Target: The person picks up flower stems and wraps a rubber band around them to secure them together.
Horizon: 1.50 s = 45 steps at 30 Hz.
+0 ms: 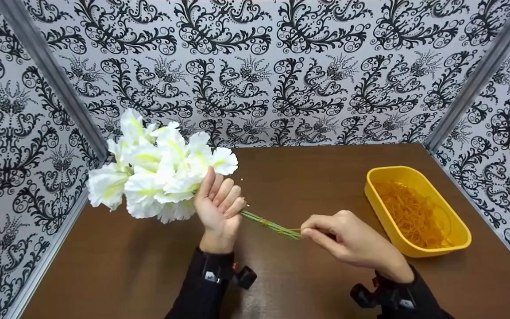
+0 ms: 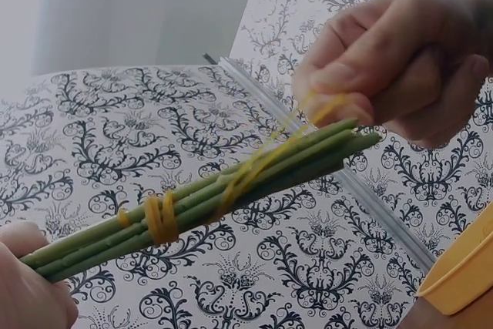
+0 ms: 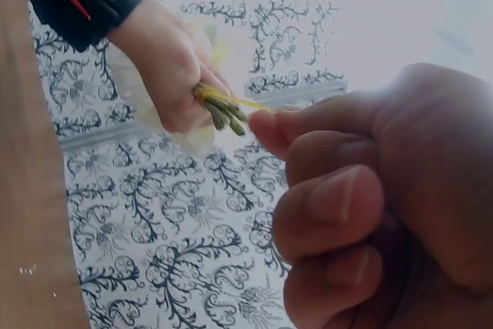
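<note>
We take the stems (image 1: 277,228) as our landmark: their long axis runs aslant above the counter (image 1: 281,173), from the white blooms (image 1: 162,173) at the far left end down to the cut ends (image 2: 362,135) at the near right. Our left hand (image 1: 221,204) is curled round the stems just below the blooms, with their bare length coming out at its little-finger side. Our right hand (image 1: 350,241) is just beside the cut ends, thumb and forefinger pinched on a thin yellow band (image 2: 237,185), the other fingers folded in. In the left wrist view the band slants from partway along the stems to those fingertips, nearer to their long axis than square across it. Between that slant and the left hand, a coil (image 2: 160,219) of the same yellow circles the stems. We judge this relation the one that counts: the right hand is the nearer to the cut ends, and the pulled band reaches along the stems toward them; whether it clears every end, we cannot tell. The tub (image 1: 441,251) of loose strands (image 1: 410,212) stands to the right of the stems, past the right hand.
</note>
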Available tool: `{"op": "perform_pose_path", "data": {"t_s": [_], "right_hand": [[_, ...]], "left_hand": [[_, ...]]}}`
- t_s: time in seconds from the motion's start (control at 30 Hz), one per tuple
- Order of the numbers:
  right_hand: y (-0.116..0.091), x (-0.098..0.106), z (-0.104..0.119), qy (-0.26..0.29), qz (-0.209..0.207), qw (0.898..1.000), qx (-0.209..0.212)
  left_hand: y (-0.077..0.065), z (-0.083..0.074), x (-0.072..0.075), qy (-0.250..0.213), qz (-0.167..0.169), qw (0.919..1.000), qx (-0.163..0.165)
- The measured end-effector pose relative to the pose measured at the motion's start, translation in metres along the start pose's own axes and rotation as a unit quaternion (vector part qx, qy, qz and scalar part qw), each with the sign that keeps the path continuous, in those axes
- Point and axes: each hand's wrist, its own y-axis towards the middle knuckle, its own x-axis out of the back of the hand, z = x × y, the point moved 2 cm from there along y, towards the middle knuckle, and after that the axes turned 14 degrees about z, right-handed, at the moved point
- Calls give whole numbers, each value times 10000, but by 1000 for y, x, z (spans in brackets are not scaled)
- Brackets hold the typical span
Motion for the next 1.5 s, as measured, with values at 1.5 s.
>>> {"op": "perform_pose_path", "data": {"t_s": [1.5], "right_hand": [[21,-24,-16,-1129,-876,9887,462]], "left_hand": [[-7,30,8,-476,-922,9932,530]]}}
